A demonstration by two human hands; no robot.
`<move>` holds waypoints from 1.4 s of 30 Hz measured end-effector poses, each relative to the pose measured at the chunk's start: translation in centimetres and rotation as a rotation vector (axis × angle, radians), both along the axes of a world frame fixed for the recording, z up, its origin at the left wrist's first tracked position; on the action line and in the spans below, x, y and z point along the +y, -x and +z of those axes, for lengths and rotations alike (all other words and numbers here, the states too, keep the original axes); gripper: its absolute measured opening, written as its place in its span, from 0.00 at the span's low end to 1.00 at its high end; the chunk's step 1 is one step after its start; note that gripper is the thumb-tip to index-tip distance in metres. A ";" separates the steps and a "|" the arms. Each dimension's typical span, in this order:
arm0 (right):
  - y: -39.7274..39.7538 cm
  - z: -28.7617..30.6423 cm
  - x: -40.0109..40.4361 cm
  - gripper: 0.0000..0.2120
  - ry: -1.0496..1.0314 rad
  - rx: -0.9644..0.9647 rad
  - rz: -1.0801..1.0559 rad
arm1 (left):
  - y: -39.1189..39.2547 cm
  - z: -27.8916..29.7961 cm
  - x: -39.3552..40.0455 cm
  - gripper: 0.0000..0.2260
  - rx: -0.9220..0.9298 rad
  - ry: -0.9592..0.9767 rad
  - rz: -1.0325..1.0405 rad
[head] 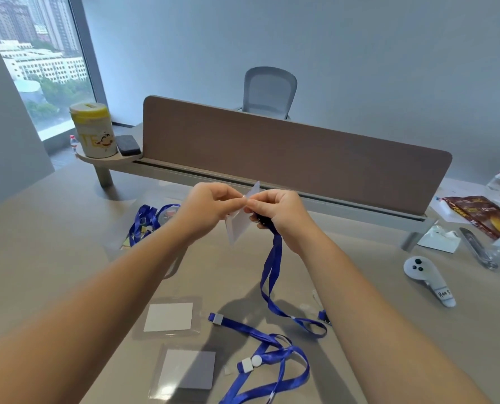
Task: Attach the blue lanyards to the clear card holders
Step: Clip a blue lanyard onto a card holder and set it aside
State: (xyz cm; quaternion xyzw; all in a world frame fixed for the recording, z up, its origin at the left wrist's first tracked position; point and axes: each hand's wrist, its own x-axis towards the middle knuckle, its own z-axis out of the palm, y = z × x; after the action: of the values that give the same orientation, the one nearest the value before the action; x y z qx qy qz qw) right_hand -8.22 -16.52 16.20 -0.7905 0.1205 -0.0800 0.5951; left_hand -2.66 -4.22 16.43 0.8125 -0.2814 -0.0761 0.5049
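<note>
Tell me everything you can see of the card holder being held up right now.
The held card holder is a clear, soft-looking plastic sleeve with a white insert, raised above the desk and tilted on a diagonal, its top corner toward the partition. The left hand pinches its upper edge; the right hand meets it there while gripping the dark clip end of a blue lanyard that hangs to the desk. Whether the clip is attached is hidden.

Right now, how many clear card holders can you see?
3 for sure: one in the hands, two flat on the desk nearby. Another may sit under the far-left lanyard pile.
</note>
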 end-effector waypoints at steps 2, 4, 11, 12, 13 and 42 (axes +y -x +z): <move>-0.2 -0.3 0.3 0.07 -0.003 0.005 0.013 | -0.2 0.0 0.3 0.11 -0.003 -0.025 0.009; -0.4 -0.7 0.7 0.08 -0.002 0.006 0.025 | -0.6 -0.2 0.7 0.10 0.068 -0.003 -0.005; -1.0 -3.5 2.7 0.11 0.102 -0.043 0.029 | -1.3 -1.7 1.9 0.08 0.083 -0.101 -0.013; -1.1 -4.0 3.1 0.11 0.130 -0.061 0.019 | -1.3 -2.1 2.0 0.08 0.028 -0.123 0.001; -1.2 -4.6 3.5 0.12 0.160 -0.083 0.005 | -1.4 -2.6 2.1 0.07 -0.030 -0.134 0.020; 4.9 -9.5 12.7 0.09 0.007 -0.240 0.012 | 2.6 -12.6 12.4 0.18 1.192 0.823 0.023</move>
State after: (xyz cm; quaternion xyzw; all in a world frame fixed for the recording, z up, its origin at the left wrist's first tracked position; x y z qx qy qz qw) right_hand -13.10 -3.85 6.73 -0.7780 0.0434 -0.1710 0.6029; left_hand -5.29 8.14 3.79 0.3799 0.0446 -0.3886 0.8382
